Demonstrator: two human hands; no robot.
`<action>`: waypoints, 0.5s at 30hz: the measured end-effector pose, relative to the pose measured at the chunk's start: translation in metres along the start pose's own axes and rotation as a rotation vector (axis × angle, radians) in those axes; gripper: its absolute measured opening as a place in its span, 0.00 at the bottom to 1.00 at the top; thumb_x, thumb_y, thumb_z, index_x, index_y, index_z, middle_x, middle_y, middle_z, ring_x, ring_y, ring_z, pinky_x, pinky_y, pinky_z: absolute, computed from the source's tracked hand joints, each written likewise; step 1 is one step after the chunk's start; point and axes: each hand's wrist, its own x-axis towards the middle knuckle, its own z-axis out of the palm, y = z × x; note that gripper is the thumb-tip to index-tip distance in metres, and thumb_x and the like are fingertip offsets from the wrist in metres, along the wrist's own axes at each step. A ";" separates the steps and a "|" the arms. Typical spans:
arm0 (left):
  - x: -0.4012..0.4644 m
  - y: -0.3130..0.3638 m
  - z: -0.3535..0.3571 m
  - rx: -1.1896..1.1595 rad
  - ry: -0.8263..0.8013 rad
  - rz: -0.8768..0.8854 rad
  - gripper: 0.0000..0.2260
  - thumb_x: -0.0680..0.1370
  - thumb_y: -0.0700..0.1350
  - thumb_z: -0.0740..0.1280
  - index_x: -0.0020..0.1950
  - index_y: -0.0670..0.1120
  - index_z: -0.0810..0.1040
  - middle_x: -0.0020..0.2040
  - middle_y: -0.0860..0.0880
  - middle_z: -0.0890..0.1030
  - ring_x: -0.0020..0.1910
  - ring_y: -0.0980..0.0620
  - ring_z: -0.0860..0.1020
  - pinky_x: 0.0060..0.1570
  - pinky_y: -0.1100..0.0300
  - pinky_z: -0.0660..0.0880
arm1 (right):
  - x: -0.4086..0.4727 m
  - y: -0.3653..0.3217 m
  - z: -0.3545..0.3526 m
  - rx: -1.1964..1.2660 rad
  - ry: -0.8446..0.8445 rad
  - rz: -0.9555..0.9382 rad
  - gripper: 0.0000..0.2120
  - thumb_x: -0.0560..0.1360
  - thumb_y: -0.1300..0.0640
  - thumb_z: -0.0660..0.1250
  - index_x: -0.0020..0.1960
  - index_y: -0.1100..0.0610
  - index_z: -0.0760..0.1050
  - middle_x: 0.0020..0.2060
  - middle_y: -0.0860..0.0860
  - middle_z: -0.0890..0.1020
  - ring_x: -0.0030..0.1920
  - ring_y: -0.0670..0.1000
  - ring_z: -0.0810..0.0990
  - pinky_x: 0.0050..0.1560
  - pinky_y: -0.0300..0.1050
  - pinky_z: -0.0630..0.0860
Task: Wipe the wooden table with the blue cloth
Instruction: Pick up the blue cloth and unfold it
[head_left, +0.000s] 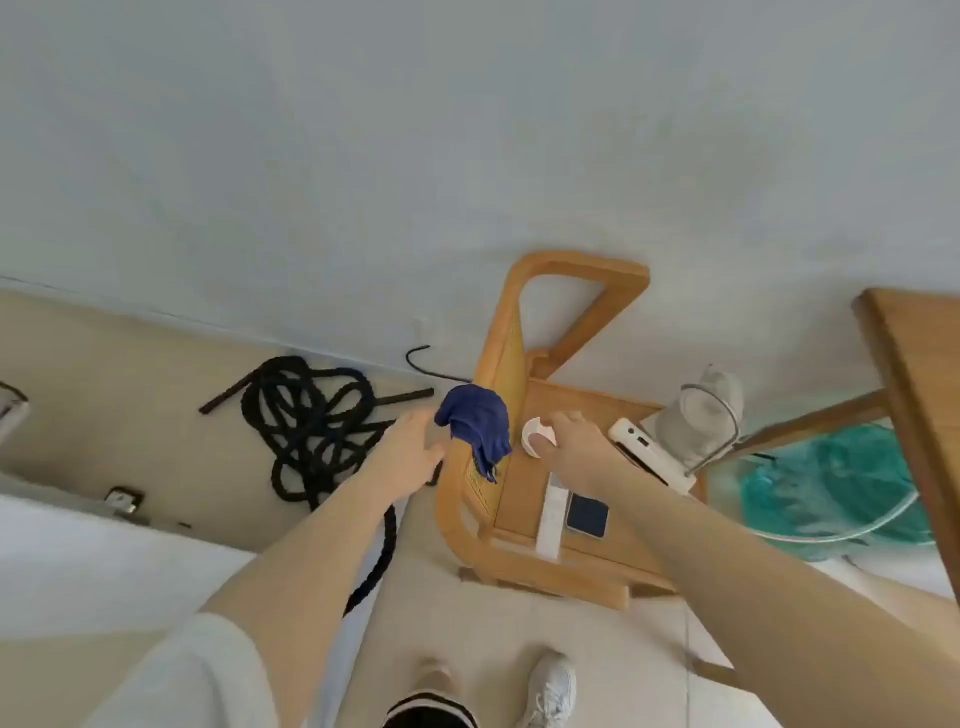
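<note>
The blue cloth (477, 427) hangs over the wooden chair's (524, 551) armrest. The left hand (413, 446) reaches beside it, fingers loose, holding nothing. The right hand (574, 441) grips a small white round object (535, 435) on the seat.

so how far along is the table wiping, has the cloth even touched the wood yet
Nothing looks wiped. The blue cloth hangs draped over the wooden chair. In hand: the left hand reaches toward the cloth without gripping it, while the right hand holds a small white round object on the seat. Left: take the cloth and wipe the wooden table, barely visible at right.
</note>
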 end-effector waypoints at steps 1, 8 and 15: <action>0.011 -0.006 0.004 -0.033 -0.010 0.000 0.20 0.78 0.39 0.60 0.71 0.43 0.66 0.68 0.44 0.71 0.68 0.47 0.69 0.67 0.55 0.65 | 0.014 -0.002 0.005 0.017 -0.017 0.005 0.19 0.80 0.53 0.54 0.67 0.62 0.65 0.65 0.61 0.70 0.65 0.60 0.68 0.64 0.52 0.64; 0.091 -0.016 0.025 0.045 -0.075 0.034 0.25 0.80 0.40 0.58 0.76 0.44 0.55 0.76 0.44 0.56 0.75 0.47 0.57 0.70 0.59 0.54 | 0.113 -0.007 0.038 0.071 -0.051 -0.007 0.23 0.80 0.60 0.55 0.73 0.61 0.55 0.70 0.58 0.65 0.68 0.58 0.65 0.62 0.45 0.62; 0.124 -0.035 0.028 0.062 -0.142 0.115 0.20 0.76 0.47 0.66 0.67 0.46 0.69 0.61 0.45 0.75 0.59 0.47 0.74 0.57 0.53 0.70 | 0.148 0.004 0.065 0.256 -0.014 0.083 0.14 0.79 0.60 0.56 0.64 0.61 0.67 0.52 0.61 0.77 0.54 0.61 0.75 0.52 0.49 0.69</action>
